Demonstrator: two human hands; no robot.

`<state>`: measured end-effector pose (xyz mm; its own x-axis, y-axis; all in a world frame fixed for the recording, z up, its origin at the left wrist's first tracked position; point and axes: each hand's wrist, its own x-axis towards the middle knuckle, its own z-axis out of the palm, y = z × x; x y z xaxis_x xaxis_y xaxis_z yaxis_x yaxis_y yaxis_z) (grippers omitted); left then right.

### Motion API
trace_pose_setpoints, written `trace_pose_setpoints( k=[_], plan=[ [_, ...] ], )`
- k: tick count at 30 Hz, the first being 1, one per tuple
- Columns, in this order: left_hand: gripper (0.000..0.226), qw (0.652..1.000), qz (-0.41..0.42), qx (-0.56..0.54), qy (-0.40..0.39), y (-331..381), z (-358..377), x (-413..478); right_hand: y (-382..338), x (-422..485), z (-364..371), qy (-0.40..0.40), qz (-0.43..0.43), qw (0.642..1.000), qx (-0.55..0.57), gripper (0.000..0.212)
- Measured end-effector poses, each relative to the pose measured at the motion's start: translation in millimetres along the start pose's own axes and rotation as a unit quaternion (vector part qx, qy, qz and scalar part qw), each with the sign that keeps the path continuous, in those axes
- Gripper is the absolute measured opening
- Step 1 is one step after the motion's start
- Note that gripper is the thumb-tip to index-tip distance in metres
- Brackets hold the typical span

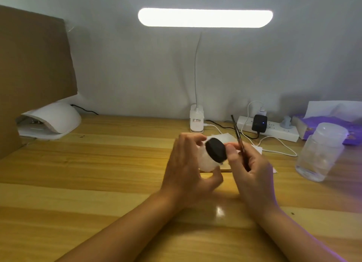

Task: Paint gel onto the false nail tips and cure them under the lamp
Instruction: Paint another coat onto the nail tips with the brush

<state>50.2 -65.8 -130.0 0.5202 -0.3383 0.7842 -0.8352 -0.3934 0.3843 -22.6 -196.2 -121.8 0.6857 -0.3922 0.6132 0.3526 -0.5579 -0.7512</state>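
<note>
1. Both forearms reach in from below. The hands meet over mid counter (98, 173).
2. Left hand (184, 169) wraps the jar (207, 163), tilted right.
3. Right hand (252, 175) grips the brush (238, 136), thumb on the lid (215, 151).
4. Jar: white body, black lid on.
5. Lamp (52, 120) far left.

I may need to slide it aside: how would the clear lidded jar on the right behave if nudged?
The clear jar stands taller than wide, so a push near its lid would probably tip it. Its walls look like thin plastic, so it is likely light unless filled. Tipped, its round body could roll on the smooth desk.
</note>
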Motion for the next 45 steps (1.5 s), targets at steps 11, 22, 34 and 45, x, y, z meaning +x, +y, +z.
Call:
trace_pose_setpoints(
  k=[11,22,34,45],
  plan=[
    [0.075,0.996,0.058,0.045,-0.058,10,-3,-3,0,-2,4,-0.036,0.041,0.996,-0.066,0.048],
    [0.075,0.980,-0.028,-0.121,-0.154,16,-12,-1,-12,-8,0,-0.053,-0.032,0.995,-0.076,0.049],
    [0.075,0.991,-0.017,-0.081,-0.109,15,-10,-5,-4,-6,-7,-0.116,-0.063,0.986,-0.103,0.039],
    [0.073,0.996,0.059,0.016,-0.058,3,-5,-5,-7,-3,-4,-0.080,-0.046,0.976,-0.195,0.047]
  ],
)
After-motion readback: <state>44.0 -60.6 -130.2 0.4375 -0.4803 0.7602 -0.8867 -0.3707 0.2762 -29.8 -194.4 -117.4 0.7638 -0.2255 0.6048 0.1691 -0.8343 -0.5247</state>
